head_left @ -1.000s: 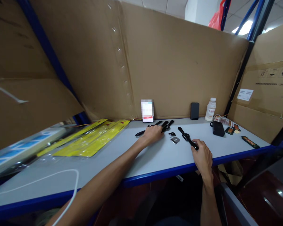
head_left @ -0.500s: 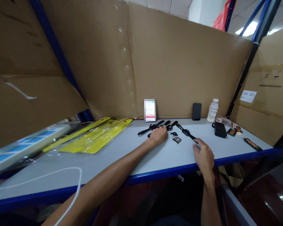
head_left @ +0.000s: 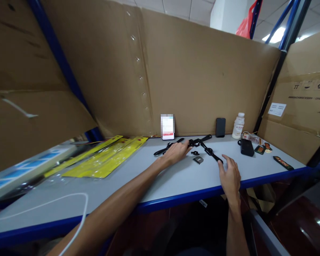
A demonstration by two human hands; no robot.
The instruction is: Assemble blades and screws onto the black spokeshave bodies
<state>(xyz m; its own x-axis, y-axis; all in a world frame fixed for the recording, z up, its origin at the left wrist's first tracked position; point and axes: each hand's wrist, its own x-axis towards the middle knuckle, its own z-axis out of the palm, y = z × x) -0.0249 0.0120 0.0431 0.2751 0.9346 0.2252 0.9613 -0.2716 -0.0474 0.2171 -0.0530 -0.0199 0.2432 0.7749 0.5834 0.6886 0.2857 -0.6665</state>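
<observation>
My left hand [head_left: 176, 153] is closed around the near handle of a black spokeshave [head_left: 194, 143], whose other handle points back to the right. Beneath and behind that hand lies another spokeshave [head_left: 160, 152], partly hidden. A third spokeshave [head_left: 209, 152] rests slantwise on the table, its far tip close to the held one. At its near end is my right hand [head_left: 230, 174], thumb and fingers apart; whether the thumb touches the handle I cannot tell. Between the hands lie a small black cap piece [head_left: 195, 153] and a notched silver blade [head_left: 198, 160].
Yellow-backed clear packages [head_left: 104, 160] and a white power strip [head_left: 24, 170] lie at left. A lit phone [head_left: 167, 127] and a dark phone [head_left: 220, 127] lean on the cardboard wall [head_left: 189, 78]. A bottle [head_left: 238, 126] and a black case [head_left: 246, 147] stand right.
The spokeshave in my left hand has come away from the others and turned, its far handle now further right. My right fingers have spread away from the handle. The view has shifted slightly.
</observation>
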